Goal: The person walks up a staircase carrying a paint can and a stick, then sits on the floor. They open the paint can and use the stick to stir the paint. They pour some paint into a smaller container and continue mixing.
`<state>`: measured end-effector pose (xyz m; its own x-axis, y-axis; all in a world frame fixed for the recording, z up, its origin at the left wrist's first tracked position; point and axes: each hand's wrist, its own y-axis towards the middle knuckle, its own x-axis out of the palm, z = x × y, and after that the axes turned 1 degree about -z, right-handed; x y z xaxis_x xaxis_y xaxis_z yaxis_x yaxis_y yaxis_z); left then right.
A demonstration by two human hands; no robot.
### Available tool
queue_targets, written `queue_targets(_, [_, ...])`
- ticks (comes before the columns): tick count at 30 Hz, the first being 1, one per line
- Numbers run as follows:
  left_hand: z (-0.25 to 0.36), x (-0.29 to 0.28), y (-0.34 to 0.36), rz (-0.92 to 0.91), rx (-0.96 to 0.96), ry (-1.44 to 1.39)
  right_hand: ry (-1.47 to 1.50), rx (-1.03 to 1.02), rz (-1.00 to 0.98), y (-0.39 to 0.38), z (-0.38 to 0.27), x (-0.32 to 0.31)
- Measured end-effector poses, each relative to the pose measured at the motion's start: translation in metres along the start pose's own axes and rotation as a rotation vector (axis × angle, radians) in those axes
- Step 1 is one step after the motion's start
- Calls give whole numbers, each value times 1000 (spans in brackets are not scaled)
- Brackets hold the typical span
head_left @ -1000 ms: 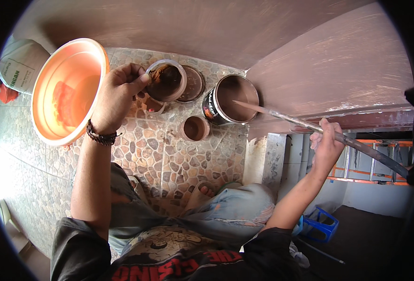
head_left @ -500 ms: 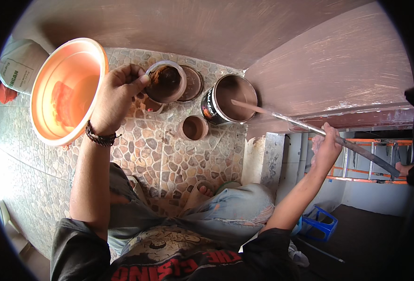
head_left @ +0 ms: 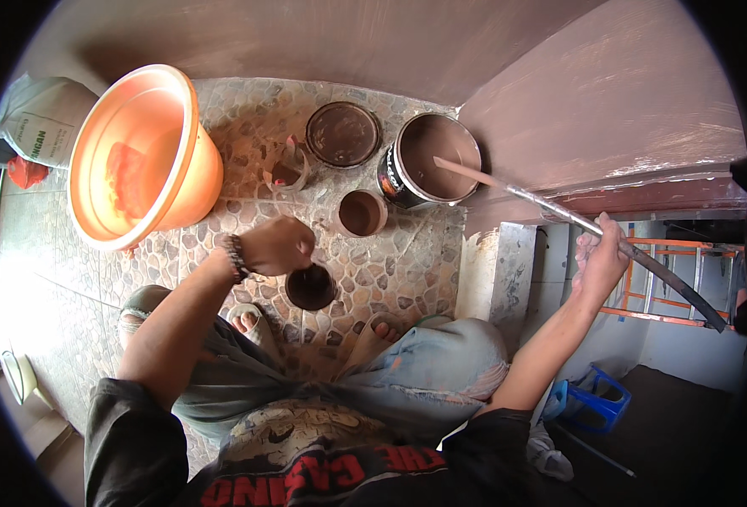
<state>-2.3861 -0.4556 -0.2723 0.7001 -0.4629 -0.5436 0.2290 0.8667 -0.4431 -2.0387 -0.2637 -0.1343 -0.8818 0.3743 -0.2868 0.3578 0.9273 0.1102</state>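
Observation:
Low in front of my knees, my left hand (head_left: 276,245) is closed at the rim of a small round tub (head_left: 313,292) with a dark brown inside. Its fingertips are partly hidden, and I cannot tell whether the tub touches the floor. Off to the right, my right hand (head_left: 597,253) grips a long stick (head_left: 551,205), pale at its tip and dark at its far end. The stick's tip reaches into the black paint bucket (head_left: 400,188), which holds brown paint (head_left: 445,148). Beside the bucket stands a small brown-stained cup (head_left: 359,215).
A round paint-smeared lid (head_left: 344,135) and a ragged clear cup (head_left: 289,173) lie by the brown wall (head_left: 323,42). A large orange basin (head_left: 207,182) stands left, near a white sack (head_left: 48,127). An orange ladder (head_left: 654,313) and blue stool (head_left: 597,410) are at the right.
My left hand has brought the small tub down and toward my knees, away from beside the lid. The right hand keeps its grip on the stick in the bucket. The whole view has shifted slightly.

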Motion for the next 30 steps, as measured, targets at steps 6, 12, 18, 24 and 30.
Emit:
queue_targets(6, [-58, 58, 65, -287, 30, -40, 50, 22, -26, 2, 1, 5])
queue_targets(12, [-108, 80, 104, -345, -9, 4, 140, -21, -73, 3, 4, -2])
queue_targets(18, [-111, 78, 128, -346, 17, -83, 133, -28, -63, 0, 2, -10])
queue_targets(24, [-110, 74, 137, -344, -30, -139, 142, -36, -51, -2, -2, -14])
queue_targets(30, [-114, 78, 146, -291, -3, -255, 136, -51, -66, -4, -2, -16])
